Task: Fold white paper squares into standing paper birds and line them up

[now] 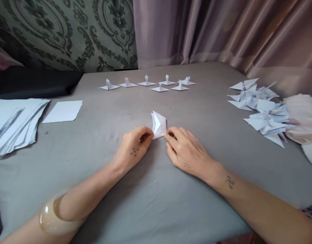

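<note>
In the head view, the left hand (pixel 132 147) and right hand (pixel 185 149) both pinch a folded white paper piece (pixel 159 124) at centre on the grey cloth (pixel 156 196). Finished paper figures (pixel 148 83) stand at twelve o'clock, a folded pile (pixel 262 112) at three, blank sheets (pixel 13 123) at nine.

We see soft, dim daylight filtering through the curtain (pixel 222 30); shadows on the grey cloth (pixel 156 189) stay faint. Focus holds centrally, while the edges bow and smear (wide-lens distortion), especially the paper stack (pixel 13 125).
</note>
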